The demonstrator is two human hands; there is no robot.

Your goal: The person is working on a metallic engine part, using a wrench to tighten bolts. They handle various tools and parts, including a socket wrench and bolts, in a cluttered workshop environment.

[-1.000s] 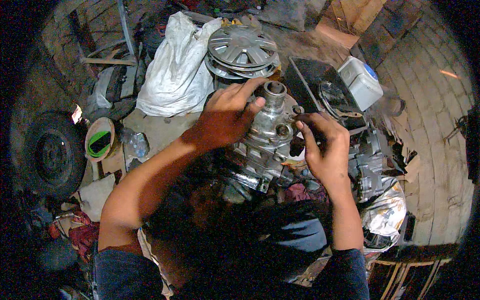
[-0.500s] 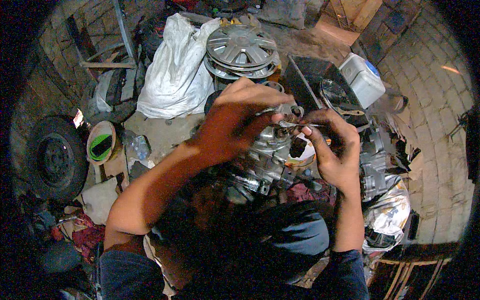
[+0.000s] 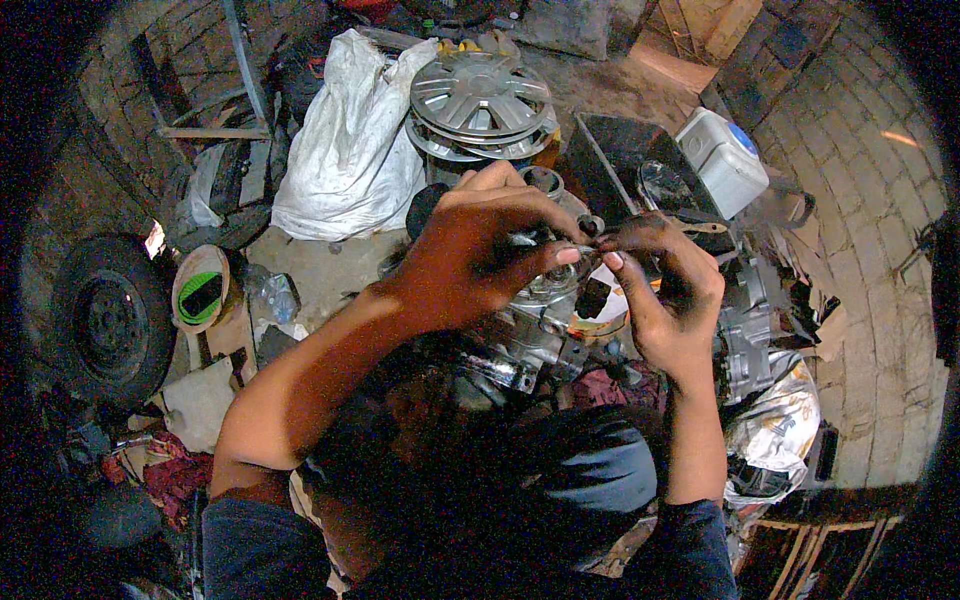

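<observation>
Cast metal housing: dull grey, rough. Hubcaps at 12 o'clock: glossy silver plastic. Sack at 11: white woven cloth. Tyre at 9: matt rubber.

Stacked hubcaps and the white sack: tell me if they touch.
Touching. In the head view the lower left rim of the stacked hubcaps overlaps the right edge of the white sack with no floor showing between them.
</observation>
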